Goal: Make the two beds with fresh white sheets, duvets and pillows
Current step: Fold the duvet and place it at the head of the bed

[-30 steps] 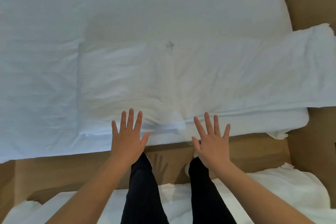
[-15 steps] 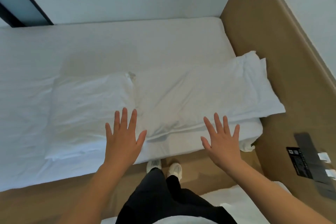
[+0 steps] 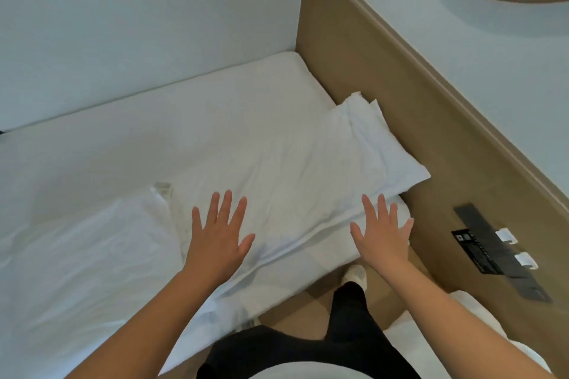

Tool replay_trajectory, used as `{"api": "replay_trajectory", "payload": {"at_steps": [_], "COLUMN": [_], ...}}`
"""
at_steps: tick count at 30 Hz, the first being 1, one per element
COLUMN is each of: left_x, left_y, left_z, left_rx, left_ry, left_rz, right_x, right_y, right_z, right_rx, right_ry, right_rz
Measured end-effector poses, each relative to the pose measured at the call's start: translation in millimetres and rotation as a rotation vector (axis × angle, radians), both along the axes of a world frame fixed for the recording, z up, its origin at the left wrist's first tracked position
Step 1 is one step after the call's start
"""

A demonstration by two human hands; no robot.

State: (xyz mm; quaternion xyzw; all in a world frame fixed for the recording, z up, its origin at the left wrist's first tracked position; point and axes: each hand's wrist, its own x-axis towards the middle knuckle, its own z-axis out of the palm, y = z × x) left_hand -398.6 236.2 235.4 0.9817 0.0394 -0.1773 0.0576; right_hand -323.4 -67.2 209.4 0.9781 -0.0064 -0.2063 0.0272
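Both hands are spread flat and hold nothing, the left hand [image 3: 217,235] and the right hand [image 3: 381,232] over the folded white duvet [image 3: 292,169] near the bed's [image 3: 107,138] front edge.

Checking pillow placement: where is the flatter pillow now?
Head view, right of centre: the flatter pillow lies on the mattress, its far end against the tan headboard, the puffier pillow at its left, the left hand over it.

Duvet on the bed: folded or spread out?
Folded: the duvet lies as a narrow strip with stacked edges, bare sheet beyond it.
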Motion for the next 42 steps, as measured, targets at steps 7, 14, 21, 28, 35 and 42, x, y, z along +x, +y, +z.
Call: {"api": "replay_trajectory", "payload": {"at_steps": [7,14,21,28,35,42], "left_x": [108,252,403,452,478,543], "left_y": [-117,-277,-386,-440,-455,-437], "left_z": [-31,-109,-262,-372,-375,-273], "left_rx": [0.042,-0.031,-0.11,-0.732,-1.073,-0.926], "left_ry": [0.094,0.206,0.206,0.377,0.555,0.451], "left_rz": [-0.096,-0.182,-0.257,0.136,0.563,0.745], "right_x": [114,256,348,371,372,363], "right_y": [-106,-223,-302,-343,-341,-288], "right_z": [-22,-107,-275,-379,-373,-277], "right_rx": [0.113,0.513,1.012,1.34,1.537,1.463], "right_ry": [0.03,0.161,0.242,0.312,0.212,0.111], "right_rz": [-0.169,-0.573,-1.503,-1.496,-1.279,-0.911]}}
